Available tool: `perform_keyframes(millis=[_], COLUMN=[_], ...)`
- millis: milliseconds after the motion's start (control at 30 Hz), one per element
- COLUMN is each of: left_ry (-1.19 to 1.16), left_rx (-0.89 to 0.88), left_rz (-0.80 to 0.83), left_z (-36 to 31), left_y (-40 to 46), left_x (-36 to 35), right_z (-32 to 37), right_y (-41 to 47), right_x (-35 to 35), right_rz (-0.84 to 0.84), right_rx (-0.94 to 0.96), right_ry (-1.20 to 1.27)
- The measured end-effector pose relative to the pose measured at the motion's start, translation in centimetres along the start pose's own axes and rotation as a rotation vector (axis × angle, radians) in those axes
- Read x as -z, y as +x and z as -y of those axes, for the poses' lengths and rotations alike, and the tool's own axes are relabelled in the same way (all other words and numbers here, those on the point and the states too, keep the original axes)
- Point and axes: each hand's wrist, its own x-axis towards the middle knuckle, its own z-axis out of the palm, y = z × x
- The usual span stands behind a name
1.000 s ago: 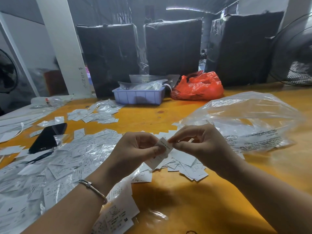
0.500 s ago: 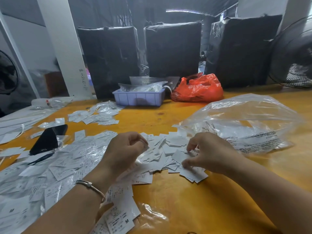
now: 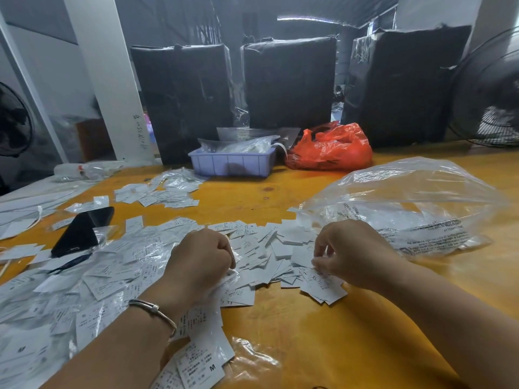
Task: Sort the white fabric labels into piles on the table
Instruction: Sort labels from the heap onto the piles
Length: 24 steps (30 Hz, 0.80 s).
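Both hands are now lying low on the heap of white fabric labels [image 3: 269,256] in the middle of the yellow table [image 3: 295,341], no longer raised together pinching one label. Left hand [image 3: 200,261] is resting curled into a loose fist on the labels; what it is gripping, if anything, cannot be told. Right hand [image 3: 351,252] is bending its fingertips [image 3: 318,266] onto the XL-marked pile [image 3: 323,287], beside the clear plastic bag [image 3: 415,203].

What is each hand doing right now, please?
Left hand: closed in a fist on the pile of white labels; contents hidden.
Right hand: fingers pinching labels at the pile's right edge.
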Motion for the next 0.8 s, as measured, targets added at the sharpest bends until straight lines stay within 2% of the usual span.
perform_keyframes(millis=[167, 300, 433, 667, 800], left_ry=[0.020, -0.061, -0.085, -0.108, -0.113], left_rx=[-0.087, -0.256, -0.346, -0.383, -0.372], left_rz=[-0.036, 0.048, 0.092, 0.125, 0.129], left_z=[-0.1, -0.6, -0.8, -0.9, -1.1], left_y=[0.0, -0.5, -0.8, -1.0, -1.0], left_x=[-0.4, -0.6, -0.8, -0.9, -0.9], right_z=[0.0, -0.1, -0.1, 0.3, 0.5], right_y=[0.0, 0.0, 0.2, 0.3, 0.3], right_x=[0.3, 0.2, 0.1, -0.8, -1.1], right_rz=[0.046, 0.003, -0.042, 0.062, 0.128], right_rx=[0.035, 0.104, 0.175, 0.012, -0.086], right_ry=[0.049, 0.010, -0.077, -0.016, 0.204])
